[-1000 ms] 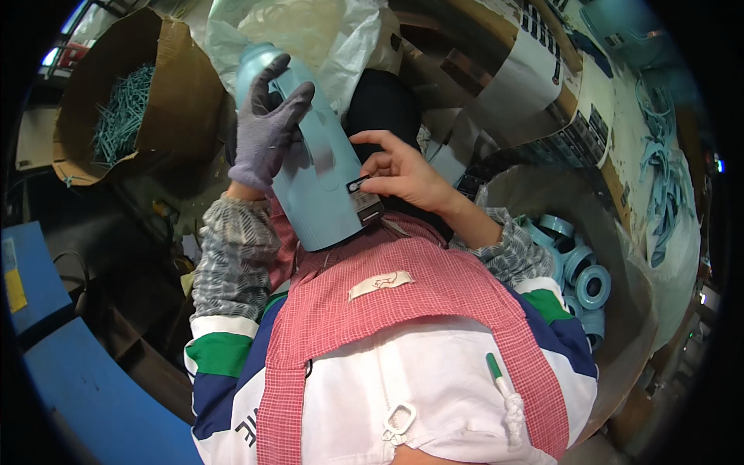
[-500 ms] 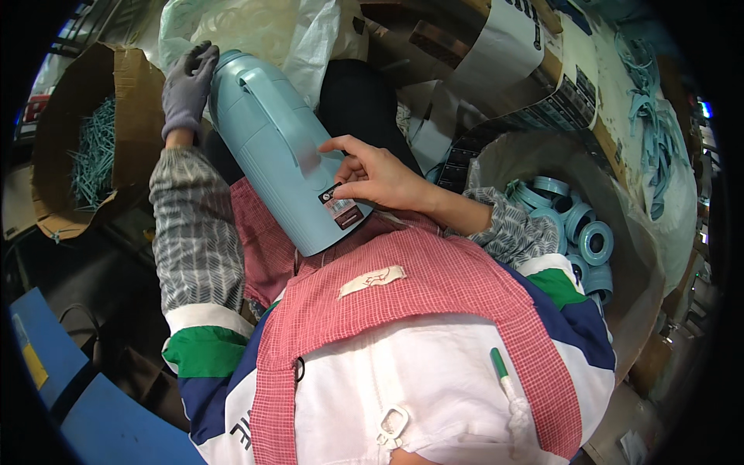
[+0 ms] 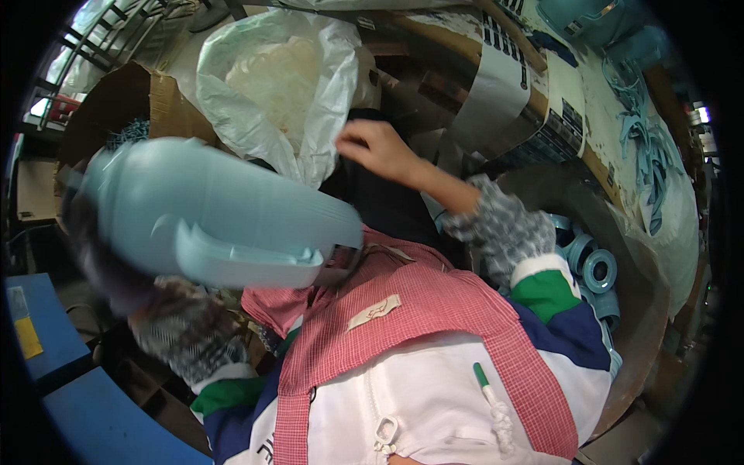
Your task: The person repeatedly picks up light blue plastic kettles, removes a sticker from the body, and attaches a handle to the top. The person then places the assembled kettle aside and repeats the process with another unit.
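A light blue thermos jug (image 3: 225, 205) lies tilted across my lap, its handle (image 3: 240, 256) turned toward me and its wide body slanting down to the right. My left hand (image 3: 97, 248), in a grey glove, grips the jug's far left end; motion smears its fingers. Part of a dark label (image 3: 342, 256) shows near the jug's right end. My bare right hand (image 3: 378, 149) is off the jug, beside the right edge of a white plastic bag (image 3: 329, 93). Its fingers are loosely bent and slightly apart, with nothing visible in them.
Translucent pale pieces (image 3: 275, 81) fill the bag. A cardboard box (image 3: 174, 108) with thin blue pieces stands behind the jug. At right, a large bag (image 3: 643, 271) holds several blue rings (image 3: 598, 270). Blue strips (image 3: 657, 170) hang from the bench; blue panels (image 3: 46, 333) stand lower left.
The jug has swung left and turned, its top end now pointing left. My left hand moved down with it. My right hand left the jug and moved up toward the white bag.
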Demonstrator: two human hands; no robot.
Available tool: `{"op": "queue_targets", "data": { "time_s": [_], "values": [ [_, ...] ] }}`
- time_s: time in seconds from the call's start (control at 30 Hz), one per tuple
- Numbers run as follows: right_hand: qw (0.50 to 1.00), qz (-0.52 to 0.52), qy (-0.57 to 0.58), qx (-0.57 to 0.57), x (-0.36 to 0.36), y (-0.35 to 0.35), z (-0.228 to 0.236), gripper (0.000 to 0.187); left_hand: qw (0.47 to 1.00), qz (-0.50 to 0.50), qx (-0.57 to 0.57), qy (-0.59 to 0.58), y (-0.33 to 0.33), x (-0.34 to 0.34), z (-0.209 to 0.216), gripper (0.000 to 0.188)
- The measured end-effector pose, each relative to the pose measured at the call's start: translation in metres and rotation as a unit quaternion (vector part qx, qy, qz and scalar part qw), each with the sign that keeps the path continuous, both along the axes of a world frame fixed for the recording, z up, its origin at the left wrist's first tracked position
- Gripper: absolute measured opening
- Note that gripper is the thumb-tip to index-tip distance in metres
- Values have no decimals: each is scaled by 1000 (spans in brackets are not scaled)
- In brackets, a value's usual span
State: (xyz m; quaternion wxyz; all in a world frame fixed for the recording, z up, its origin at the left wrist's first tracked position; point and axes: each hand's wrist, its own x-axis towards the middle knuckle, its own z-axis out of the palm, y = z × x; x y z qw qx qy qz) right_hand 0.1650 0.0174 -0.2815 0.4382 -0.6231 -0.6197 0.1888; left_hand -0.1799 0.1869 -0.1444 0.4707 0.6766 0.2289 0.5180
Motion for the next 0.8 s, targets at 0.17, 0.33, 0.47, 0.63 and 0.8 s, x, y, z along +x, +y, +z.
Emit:
{"op": "queue_targets", "data": {
  "time_s": [0.17, 0.33, 0.47, 0.63, 0.8],
  "values": [
    [989, -126, -69, -22, 35, 165, -75, 21, 960, 223, 124, 118, -70, 6, 71, 29],
    [963, -223, -59, -139, 11, 213, -119, 23, 882, 107, 323, 325, -101, -19, 83, 26],
    [981, -150, -106, -56, 38, 201, -114, 29, 855, 101, 323, 392, -102, -6, 95, 20],
    [970, -150, -190, 26, 59, 171, -60, 19, 877, 111, 331, 331, -83, -2, 94, 19],
    [987, -150, 30, -54, 82, 96, -4, 15, 886, 251, 363, 141, -27, 11, 114, 41]
  ]
}}
